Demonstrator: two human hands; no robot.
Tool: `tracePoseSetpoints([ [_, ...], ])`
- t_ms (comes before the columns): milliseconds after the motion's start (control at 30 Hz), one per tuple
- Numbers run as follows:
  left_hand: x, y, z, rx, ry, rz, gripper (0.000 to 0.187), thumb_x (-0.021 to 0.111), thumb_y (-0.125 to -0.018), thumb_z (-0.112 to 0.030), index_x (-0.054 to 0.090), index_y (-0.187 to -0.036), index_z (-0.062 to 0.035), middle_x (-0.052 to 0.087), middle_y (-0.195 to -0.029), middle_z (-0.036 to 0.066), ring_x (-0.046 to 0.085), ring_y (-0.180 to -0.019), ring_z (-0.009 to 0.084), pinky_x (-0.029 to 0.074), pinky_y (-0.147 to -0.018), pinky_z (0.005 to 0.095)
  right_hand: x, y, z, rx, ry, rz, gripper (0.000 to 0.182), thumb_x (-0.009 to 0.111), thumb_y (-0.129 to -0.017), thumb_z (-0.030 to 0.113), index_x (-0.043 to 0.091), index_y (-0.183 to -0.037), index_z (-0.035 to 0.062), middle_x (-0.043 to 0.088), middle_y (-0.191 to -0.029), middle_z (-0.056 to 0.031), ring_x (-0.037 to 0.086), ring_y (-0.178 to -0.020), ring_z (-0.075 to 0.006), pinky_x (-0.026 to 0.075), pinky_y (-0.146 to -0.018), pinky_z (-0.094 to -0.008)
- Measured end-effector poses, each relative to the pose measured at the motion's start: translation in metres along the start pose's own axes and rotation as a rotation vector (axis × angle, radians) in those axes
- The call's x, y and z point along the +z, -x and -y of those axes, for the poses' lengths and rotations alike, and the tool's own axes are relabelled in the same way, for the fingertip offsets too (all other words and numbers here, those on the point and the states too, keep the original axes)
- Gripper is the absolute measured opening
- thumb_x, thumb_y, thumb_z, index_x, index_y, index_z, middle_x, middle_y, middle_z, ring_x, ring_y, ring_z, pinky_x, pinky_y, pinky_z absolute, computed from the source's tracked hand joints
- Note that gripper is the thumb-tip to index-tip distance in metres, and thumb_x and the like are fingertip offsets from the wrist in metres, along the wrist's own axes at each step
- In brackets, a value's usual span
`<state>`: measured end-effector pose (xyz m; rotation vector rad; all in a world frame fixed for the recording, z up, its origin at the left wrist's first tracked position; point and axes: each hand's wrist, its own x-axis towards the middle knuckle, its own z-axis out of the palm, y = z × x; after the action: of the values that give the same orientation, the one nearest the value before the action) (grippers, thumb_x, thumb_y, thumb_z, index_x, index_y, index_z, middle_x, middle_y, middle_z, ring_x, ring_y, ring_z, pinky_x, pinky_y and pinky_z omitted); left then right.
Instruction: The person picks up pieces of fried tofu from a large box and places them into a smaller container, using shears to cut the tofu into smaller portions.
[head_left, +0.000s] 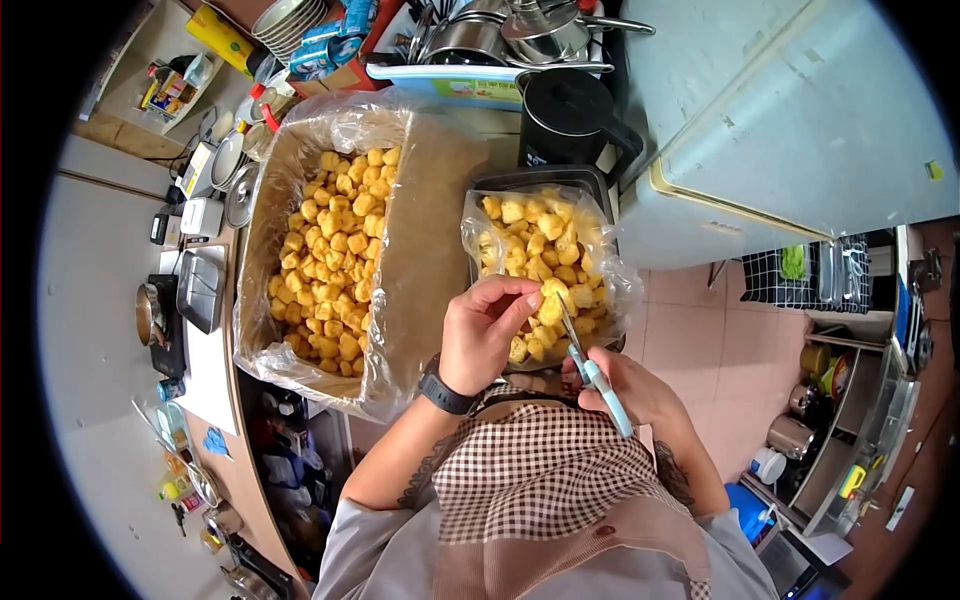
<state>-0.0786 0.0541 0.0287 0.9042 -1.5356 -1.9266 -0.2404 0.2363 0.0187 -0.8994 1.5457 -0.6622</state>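
Observation:
Between thumb and fingertips, my left hand (488,328) pinches a golden fried tofu puff (551,296). Scissors with light blue handles (597,382) are in my right hand (640,388), fingers wrapped round the grips. Their blades point up and away from me, with the tips right at the puff. Below both hands, a plastic-lined black tray (590,178) holds many tofu puffs (525,235), some looking cut or torn. To the left stands a big cardboard box (425,200) with a clear plastic liner, holding a large heap of whole puffs (330,250).
A black jug (567,110) stands just behind the tray. Pots fill a blue-rimmed rack (490,72) at the back. A refrigerator (770,130) rises on the right. Along the left runs a counter (215,375) with a metal tray (202,290). Shelves with pots (792,437) are at lower right.

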Motion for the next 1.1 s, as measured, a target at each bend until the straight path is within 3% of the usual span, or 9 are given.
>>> tracePoseSetpoints([
  [233,-0.001,-0.011,-0.007,-0.047,-0.057,-0.026,0.011,0.071,-0.096,-0.006,0.070,-0.101,0.0043,0.070,-0.084,0.004,0.064,-0.072,0.0081,0.054,-0.065,0.0229,-0.001,-0.002,0.010,0.114,0.069,-0.071,0.046,0.079,-0.082,0.041,0.070,-0.096,-0.0017,0.070,-0.081,-0.0144,0.067,-0.075,-0.0244,0.053,-0.071,-0.0361],
  [433,-0.008,-0.017,-0.006,-0.034,-0.195,0.036,0.012,0.069,-0.097,-0.006,0.069,-0.102,0.0045,0.070,-0.082,0.003,0.067,-0.072,0.0089,0.055,-0.066,0.0237,0.007,-0.002,-0.002,-0.015,-0.071,-0.143,0.037,0.079,-0.086,0.032,0.067,-0.085,-0.0035,0.064,-0.070,-0.0068,0.056,-0.064,-0.0137,0.045,-0.059,-0.0324],
  [567,-0.009,-0.023,-0.004,0.144,-0.430,0.072,0.012,0.069,-0.095,-0.004,0.071,-0.103,0.0050,0.072,-0.083,0.007,0.069,-0.072,0.0107,0.055,-0.067,0.0255,0.009,-0.007,-0.019,0.099,-0.226,-0.084,0.035,0.075,-0.091,0.035,0.063,-0.086,0.0024,0.061,-0.074,-0.0019,0.054,-0.067,-0.0098,0.043,-0.062,-0.0271],
  [667,-0.033,-0.028,-0.012,0.460,-0.651,-0.101,0.011,0.071,-0.092,-0.005,0.074,-0.100,0.0017,0.073,-0.080,0.011,0.070,-0.068,0.0193,0.055,-0.063,0.0305,0.013,0.000,-0.017,0.173,-0.210,-0.215,0.043,0.077,-0.089,0.042,0.064,-0.076,0.0030,0.058,-0.062,0.0001,0.052,-0.055,-0.0105,0.041,-0.054,-0.0289],
  [733,-0.062,-0.026,-0.024,0.278,-0.519,-0.271,0.012,0.072,-0.093,-0.010,0.075,-0.098,0.0005,0.072,-0.078,0.009,0.066,-0.065,0.0160,0.053,-0.061,0.0299,0.010,0.000,-0.031,0.238,-0.103,-0.215,0.049,0.073,-0.091,0.047,0.064,-0.074,0.0017,0.060,-0.061,-0.0015,0.056,-0.055,-0.0116,0.043,-0.053,-0.0289],
  [833,-0.144,-0.051,-0.024,0.273,-0.609,-0.425,0.015,0.071,-0.095,-0.012,0.074,-0.099,0.0018,0.072,-0.078,0.008,0.064,-0.066,0.0096,0.051,-0.061,0.0263,0.008,0.004,-0.035,0.250,-0.106,-0.218,0.049,0.073,-0.092,0.046,0.064,-0.074,0.0014,0.061,-0.061,-0.0027,0.057,-0.055,-0.0124,0.044,-0.053,-0.0305],
  [900,-0.220,-0.072,0.005,0.361,-0.859,-0.493,0.014,0.068,-0.095,-0.013,0.074,-0.101,-0.0014,0.073,-0.080,0.011,0.070,-0.070,0.0198,0.055,-0.068,0.0308,0.011,0.008,-0.044,0.223,-0.171,-0.258,0.044,0.074,-0.092,0.041,0.064,-0.076,0.0014,0.059,-0.061,-0.0008,0.054,-0.055,-0.0100,0.042,-0.051,-0.0292],
  [1000,-0.319,-0.089,0.053,0.178,-1.169,-0.596,0.022,0.070,-0.089,-0.008,0.073,-0.111,-0.0031,0.075,-0.100,0.014,0.072,-0.087,0.0268,0.057,-0.079,0.0356,0.013,0.018,-0.031,0.235,-0.275,-0.281,0.039,0.076,-0.090,0.035,0.066,-0.080,-0.0011,0.057,-0.061,0.0005,0.052,-0.054,-0.0087,0.039,-0.049,-0.0281],
  [1100,-0.339,-0.095,0.072,0.011,-1.221,-0.561,0.034,0.075,-0.087,-0.015,0.071,-0.120,-0.0055,0.071,-0.114,0.016,0.070,-0.098,0.0290,0.057,-0.086,0.0404,0.008,0.022,-0.030,0.213,-0.180,-0.151,0.038,0.077,-0.090,0.034,0.067,-0.084,-0.0027,0.058,-0.061,-0.0001,0.053,-0.053,-0.0085,0.040,-0.048,-0.0275],
])
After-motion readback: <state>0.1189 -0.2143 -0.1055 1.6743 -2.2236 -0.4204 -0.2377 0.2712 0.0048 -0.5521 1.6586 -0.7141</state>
